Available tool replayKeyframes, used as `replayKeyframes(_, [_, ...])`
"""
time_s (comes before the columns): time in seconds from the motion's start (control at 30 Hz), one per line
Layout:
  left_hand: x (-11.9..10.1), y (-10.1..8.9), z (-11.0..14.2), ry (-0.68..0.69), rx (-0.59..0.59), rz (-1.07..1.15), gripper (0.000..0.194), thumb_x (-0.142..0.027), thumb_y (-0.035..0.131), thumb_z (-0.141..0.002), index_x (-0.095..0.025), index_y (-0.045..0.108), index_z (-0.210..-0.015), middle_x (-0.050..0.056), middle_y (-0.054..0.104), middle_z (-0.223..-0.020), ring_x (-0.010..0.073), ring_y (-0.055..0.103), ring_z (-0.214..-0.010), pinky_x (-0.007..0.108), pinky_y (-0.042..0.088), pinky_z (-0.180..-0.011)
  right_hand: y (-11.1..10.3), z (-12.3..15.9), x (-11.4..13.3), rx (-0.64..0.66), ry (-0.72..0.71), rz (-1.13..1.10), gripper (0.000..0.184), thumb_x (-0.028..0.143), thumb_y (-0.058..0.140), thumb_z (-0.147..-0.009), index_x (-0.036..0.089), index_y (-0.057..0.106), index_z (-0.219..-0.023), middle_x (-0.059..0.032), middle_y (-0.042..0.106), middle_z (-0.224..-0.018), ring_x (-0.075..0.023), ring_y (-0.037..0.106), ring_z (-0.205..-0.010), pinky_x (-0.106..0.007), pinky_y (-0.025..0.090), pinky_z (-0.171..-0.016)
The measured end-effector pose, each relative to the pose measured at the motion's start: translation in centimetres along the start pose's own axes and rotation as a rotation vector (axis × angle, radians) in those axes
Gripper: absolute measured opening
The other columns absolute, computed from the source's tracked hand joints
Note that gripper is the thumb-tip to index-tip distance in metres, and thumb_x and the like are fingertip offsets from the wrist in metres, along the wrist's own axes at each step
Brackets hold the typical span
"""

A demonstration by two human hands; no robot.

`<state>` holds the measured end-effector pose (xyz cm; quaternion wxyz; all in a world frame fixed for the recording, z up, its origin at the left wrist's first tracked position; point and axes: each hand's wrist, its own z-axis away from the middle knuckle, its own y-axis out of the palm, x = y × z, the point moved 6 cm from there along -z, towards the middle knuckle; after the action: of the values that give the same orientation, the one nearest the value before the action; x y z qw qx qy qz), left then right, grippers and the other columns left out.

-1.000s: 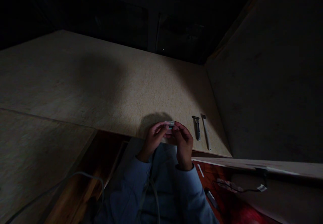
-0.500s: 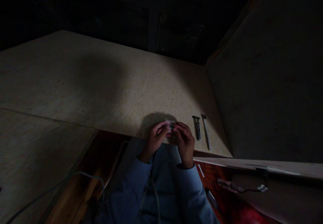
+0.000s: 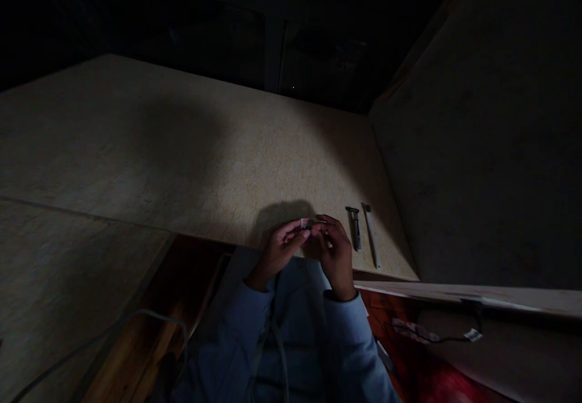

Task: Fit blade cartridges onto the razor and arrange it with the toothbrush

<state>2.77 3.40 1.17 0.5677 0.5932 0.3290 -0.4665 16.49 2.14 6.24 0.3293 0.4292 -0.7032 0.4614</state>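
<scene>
A small clear plastic case (image 3: 307,223) is held between both hands above the table's front edge. My left hand (image 3: 279,249) is closed, with thumb and fingers pinching the case's left end. My right hand (image 3: 335,253) grips the right end, its fingers curled over it. Much of the case is covered by my fingers, and the picture is too dark to make out its contents. Right of my hands, a razor (image 3: 355,228) with a dark handle lies on the table, and beside it is a pale toothbrush (image 3: 371,236).
The pale speckled table (image 3: 254,148) reaches back to a dark window (image 3: 227,45). A wall panel (image 3: 477,166) bounds it on the right. A grey cable (image 3: 109,328) runs low on the left. Below right, a black cord (image 3: 448,342) lies over the reddish floor.
The case has tilted and now shows a thinner side; the green bit seen in it earlier is out of sight. My right hand has shifted slightly right. The razor and toothbrush stay put.
</scene>
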Motion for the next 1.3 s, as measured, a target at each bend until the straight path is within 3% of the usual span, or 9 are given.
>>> replayKeyframes(0.43, [0.3,-0.3,0.0,-0.004,-0.041,-0.006,0.050,-0.047,0.079,-0.077,-0.015,0.072,-0.115,0.015,0.074,-0.121,0.0286,0.070,-0.111,0.040,0.056,-0.097,-0.1,-0.5,0.5,0.064,0.086,-0.047,0.011,0.026,0.061,-0.090,0.024,0.072,-0.088,-0.0087,0.071,-0.112,-0.0232,0.066,-0.104,-0.038,0.055,-0.086])
replayKeyframes(0.53, [0.3,-0.3,0.0,-0.006,-0.043,0.019,0.050,-0.048,0.079,-0.077,-0.015,0.073,-0.113,0.014,0.075,-0.117,0.0280,0.072,-0.106,0.039,0.059,-0.092,-0.1,-0.5,0.0,0.047,0.170,-0.156,0.007,0.025,0.067,-0.085,0.024,0.072,-0.089,-0.0071,0.072,-0.105,-0.0220,0.068,-0.098,-0.035,0.056,-0.080])
replayKeyframes(0.67, [0.2,-0.1,0.1,-0.014,-0.023,0.031,0.045,-0.046,0.077,-0.079,-0.014,0.072,-0.111,0.013,0.076,-0.113,0.0251,0.073,-0.099,0.037,0.061,-0.086,0.2,-0.2,-1.2,0.005,0.335,-0.370,0.018,0.025,0.076,-0.076,0.022,0.069,-0.092,-0.0034,0.075,-0.090,-0.0198,0.070,-0.083,-0.034,0.057,-0.077])
replayKeyframes(0.8, [-0.3,0.0,0.2,0.000,-0.029,0.028,0.041,-0.045,0.077,-0.079,-0.014,0.074,-0.106,0.013,0.077,-0.109,0.0234,0.074,-0.092,0.036,0.062,-0.082,0.6,0.0,-1.7,-0.007,0.402,-0.491,0.020,0.025,0.078,-0.073,0.022,0.068,-0.091,-0.0024,0.075,-0.089,-0.0187,0.070,-0.082,-0.034,0.057,-0.077])
replayKeyframes(1.0, [-0.5,-0.1,0.2,-0.022,-0.103,0.077,0.039,-0.043,0.080,-0.076,-0.014,0.075,-0.101,0.012,0.078,-0.104,0.0198,0.074,-0.079,0.034,0.063,-0.075,0.8,0.1,-1.8,-0.028,0.402,-0.551,0.036,0.027,0.082,-0.074,0.024,0.067,-0.106,-0.0038,0.076,-0.096,-0.0198,0.072,-0.087,-0.037,0.059,-0.082])
replayKeyframes(1.1, [-0.3,-0.2,0.2,-0.036,-0.153,0.136,0.042,-0.045,0.081,-0.074,-0.014,0.075,-0.101,0.013,0.077,-0.107,0.0214,0.074,-0.082,0.034,0.062,-0.075,0.9,0.3,-1.8,-0.007,0.382,-0.564,0.041,0.026,0.081,-0.074,0.025,0.068,-0.113,-0.0055,0.076,-0.107,-0.0206,0.072,-0.097,-0.039,0.058,-0.091])
replayKeyframes(1.3, [0.0,-0.4,0.1,-0.057,-0.179,0.112,0.049,-0.046,0.082,-0.073,-0.013,0.074,-0.108,0.013,0.076,-0.108,0.0247,0.074,-0.089,0.036,0.062,-0.077,0.2,0.2,-0.4,0.029,0.157,-0.273,0.016,0.024,0.071,-0.084,0.027,0.078,-0.098,-0.0067,0.073,-0.117,-0.0235,0.066,-0.114,-0.044,0.051,-0.102])
